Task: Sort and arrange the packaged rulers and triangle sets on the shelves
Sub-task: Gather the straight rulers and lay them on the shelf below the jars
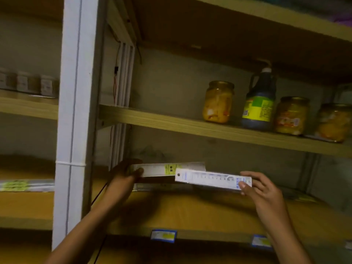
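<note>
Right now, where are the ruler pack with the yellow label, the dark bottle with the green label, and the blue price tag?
Yellow-labelled ruler pack [169, 169], head view, on its label.
Dark green-labelled bottle [260, 107], head view, on its label.
Blue price tag [163, 235], head view, at its centre.

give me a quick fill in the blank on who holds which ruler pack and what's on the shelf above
1. The left hand grips the ruler pack with the ____ sticker.
2. The right hand holds the ruler pack printed in ____.
3. On the shelf above, the dark bottle stands among ____ jars.

Missing words: yellow; blue; three
</note>
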Demonstrator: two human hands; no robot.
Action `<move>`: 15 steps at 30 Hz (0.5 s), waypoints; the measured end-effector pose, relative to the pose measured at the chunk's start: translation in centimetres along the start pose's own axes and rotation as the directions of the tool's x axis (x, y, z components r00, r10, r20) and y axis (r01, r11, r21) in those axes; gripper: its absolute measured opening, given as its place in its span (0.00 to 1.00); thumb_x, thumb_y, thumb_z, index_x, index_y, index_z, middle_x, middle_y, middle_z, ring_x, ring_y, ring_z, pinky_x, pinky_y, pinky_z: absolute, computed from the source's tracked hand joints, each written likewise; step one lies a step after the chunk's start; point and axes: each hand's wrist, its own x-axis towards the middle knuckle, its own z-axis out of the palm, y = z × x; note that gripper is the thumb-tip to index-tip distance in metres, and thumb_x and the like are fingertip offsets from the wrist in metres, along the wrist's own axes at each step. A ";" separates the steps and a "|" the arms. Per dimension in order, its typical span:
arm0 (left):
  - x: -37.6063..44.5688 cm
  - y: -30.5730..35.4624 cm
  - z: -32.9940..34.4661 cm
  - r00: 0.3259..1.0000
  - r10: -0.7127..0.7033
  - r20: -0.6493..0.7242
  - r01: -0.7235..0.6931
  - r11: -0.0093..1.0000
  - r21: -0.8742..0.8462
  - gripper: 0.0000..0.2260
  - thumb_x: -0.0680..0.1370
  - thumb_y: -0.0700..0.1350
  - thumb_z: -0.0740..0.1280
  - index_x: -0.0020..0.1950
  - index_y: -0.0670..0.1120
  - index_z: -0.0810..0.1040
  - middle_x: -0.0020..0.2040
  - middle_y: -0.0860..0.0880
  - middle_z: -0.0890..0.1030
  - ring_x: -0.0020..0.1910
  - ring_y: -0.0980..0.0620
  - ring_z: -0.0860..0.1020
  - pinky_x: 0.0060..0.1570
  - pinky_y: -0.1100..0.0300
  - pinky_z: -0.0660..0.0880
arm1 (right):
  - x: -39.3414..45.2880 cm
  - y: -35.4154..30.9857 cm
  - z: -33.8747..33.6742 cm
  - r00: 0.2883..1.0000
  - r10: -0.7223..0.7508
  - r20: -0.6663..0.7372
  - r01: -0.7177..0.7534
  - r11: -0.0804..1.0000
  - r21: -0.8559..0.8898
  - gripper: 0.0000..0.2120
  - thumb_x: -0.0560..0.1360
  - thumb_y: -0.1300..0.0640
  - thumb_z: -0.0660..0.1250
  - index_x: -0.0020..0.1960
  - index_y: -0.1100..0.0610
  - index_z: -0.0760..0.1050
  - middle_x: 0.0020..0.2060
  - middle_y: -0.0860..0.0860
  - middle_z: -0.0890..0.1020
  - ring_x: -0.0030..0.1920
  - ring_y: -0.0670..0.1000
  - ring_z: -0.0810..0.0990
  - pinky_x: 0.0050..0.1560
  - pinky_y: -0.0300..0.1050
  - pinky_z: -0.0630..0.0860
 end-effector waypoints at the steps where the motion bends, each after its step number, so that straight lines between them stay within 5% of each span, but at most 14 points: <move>1: 0.8 -0.4 0.3 1.000 -0.004 0.007 0.003 1.000 0.022 0.11 0.78 0.43 0.66 0.55 0.58 0.72 0.55 0.54 0.75 0.49 0.55 0.77 0.45 0.61 0.75 | 0.8 0.6 -0.3 1.000 0.008 -0.007 -0.008 1.000 0.007 0.09 0.76 0.61 0.69 0.55 0.51 0.78 0.48 0.46 0.84 0.47 0.48 0.82 0.39 0.38 0.75; 4: 3.1 -2.6 1.2 0.998 -0.053 -0.030 0.055 0.995 0.088 0.11 0.77 0.38 0.67 0.49 0.56 0.77 0.56 0.46 0.77 0.48 0.48 0.79 0.41 0.58 0.78 | 2.9 2.7 -0.8 0.999 0.035 -0.016 -0.035 0.999 0.039 0.09 0.76 0.63 0.68 0.54 0.54 0.78 0.47 0.48 0.84 0.46 0.48 0.82 0.38 0.38 0.78; 7: 4.3 -4.4 1.7 0.992 -0.107 -0.067 0.120 0.961 0.250 0.09 0.77 0.39 0.67 0.55 0.49 0.77 0.56 0.43 0.78 0.47 0.45 0.79 0.41 0.55 0.77 | 4.6 4.6 -0.7 0.997 0.062 -0.034 -0.060 0.996 0.068 0.08 0.76 0.63 0.68 0.54 0.55 0.77 0.47 0.50 0.84 0.47 0.50 0.82 0.40 0.40 0.79; 9: 4.8 -5.3 2.1 0.992 -0.102 -0.075 0.125 0.892 0.435 0.12 0.78 0.42 0.66 0.61 0.44 0.76 0.58 0.42 0.77 0.51 0.46 0.78 0.41 0.58 0.74 | 5.4 5.6 -0.6 0.997 0.079 -0.023 -0.077 0.994 0.083 0.09 0.76 0.63 0.68 0.55 0.54 0.76 0.47 0.50 0.83 0.46 0.50 0.82 0.42 0.42 0.77; 15: 5.4 -6.4 3.1 0.993 -0.065 -0.099 0.110 0.813 0.571 0.08 0.79 0.41 0.63 0.57 0.42 0.77 0.54 0.43 0.78 0.47 0.49 0.75 0.45 0.57 0.73 | 7.1 7.1 -1.3 0.996 0.092 0.014 -0.093 0.992 0.087 0.12 0.75 0.64 0.68 0.59 0.58 0.75 0.47 0.50 0.83 0.45 0.51 0.82 0.46 0.43 0.76</move>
